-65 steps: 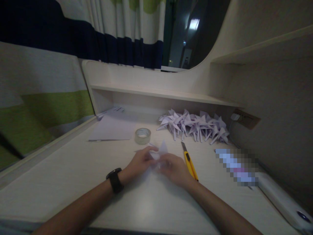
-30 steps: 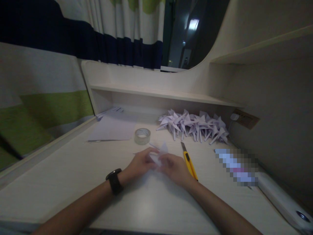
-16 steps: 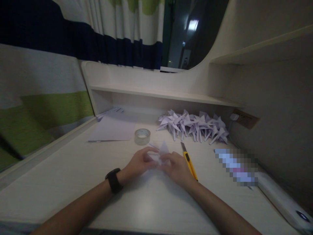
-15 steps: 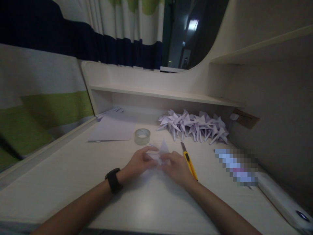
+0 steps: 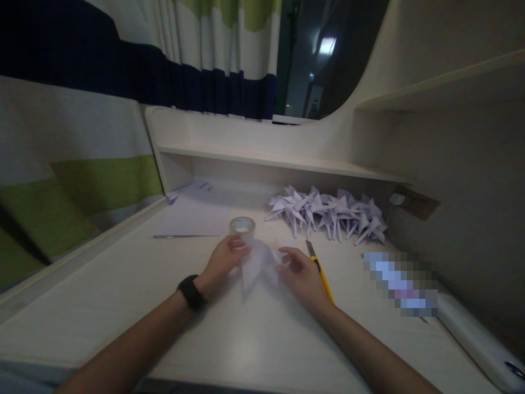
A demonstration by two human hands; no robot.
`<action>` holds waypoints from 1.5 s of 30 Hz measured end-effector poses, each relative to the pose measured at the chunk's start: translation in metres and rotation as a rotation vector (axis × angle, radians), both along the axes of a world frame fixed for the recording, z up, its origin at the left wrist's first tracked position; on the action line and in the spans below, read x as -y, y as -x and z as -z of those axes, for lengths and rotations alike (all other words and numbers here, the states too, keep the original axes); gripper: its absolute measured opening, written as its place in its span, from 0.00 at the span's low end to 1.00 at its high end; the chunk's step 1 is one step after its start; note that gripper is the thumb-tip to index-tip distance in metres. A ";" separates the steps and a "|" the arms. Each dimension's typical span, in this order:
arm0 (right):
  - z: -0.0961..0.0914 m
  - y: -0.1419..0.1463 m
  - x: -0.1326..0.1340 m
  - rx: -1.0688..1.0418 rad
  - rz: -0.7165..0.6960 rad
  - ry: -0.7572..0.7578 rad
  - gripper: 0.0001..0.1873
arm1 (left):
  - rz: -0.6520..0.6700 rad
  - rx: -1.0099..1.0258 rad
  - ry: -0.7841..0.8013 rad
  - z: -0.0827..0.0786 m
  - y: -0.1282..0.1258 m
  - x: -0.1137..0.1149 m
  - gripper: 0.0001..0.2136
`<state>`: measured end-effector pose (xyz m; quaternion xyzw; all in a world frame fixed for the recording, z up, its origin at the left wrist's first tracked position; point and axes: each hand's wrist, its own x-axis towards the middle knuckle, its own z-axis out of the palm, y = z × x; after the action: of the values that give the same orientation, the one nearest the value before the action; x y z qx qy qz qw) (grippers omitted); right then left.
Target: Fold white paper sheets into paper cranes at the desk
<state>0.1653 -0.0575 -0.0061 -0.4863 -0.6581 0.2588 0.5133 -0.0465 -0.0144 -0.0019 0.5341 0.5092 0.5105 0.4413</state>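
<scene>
Farther apart than before, left grip (image 5: 222, 259) and right grip (image 5: 302, 275), both clamped on paper (image 5: 255, 264) between.

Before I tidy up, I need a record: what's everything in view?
Folded paper: 1, white, centre
Tape roll: 1, clear, behind it
Paper sheets: uncountable, white, back left
Pinwheels: many, white, back right
Knife: 1, yellow, right of centre
Pixelated item: 1, mostly blue, right
Long object: 1, white, right edge
Plug: 1, white, right wall
Wall plate: 1, brown, right wall
Desk: 1, cream, foreground
Shelves: 2, cream, above desk
Curtain: 1, white-navy-green, left
Glass pane: 1, dark, top
Watch: 1, black, left wrist
Left hand: 1, holding folded paper
Right hand: 1, at folded paper's edge
</scene>
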 end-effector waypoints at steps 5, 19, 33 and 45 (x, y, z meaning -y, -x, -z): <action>0.004 0.001 0.002 0.060 -0.021 -0.026 0.17 | -0.041 0.059 -0.057 0.007 -0.002 0.000 0.26; 0.007 -0.005 0.009 0.703 -0.248 -0.245 0.22 | -0.002 -0.241 -0.223 0.001 0.000 0.005 0.10; 0.001 -0.003 0.013 0.779 -0.167 -0.187 0.18 | -0.097 -0.650 -0.545 -0.001 -0.004 0.015 0.10; -0.001 -0.003 0.012 0.722 -0.113 -0.156 0.18 | 0.013 -0.689 -0.418 0.001 -0.005 0.020 0.15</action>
<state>0.1684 -0.0698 -0.0049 -0.4687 -0.8403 0.0478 0.2684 -0.0417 -0.0346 -0.0024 0.7553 0.5094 0.3913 0.1299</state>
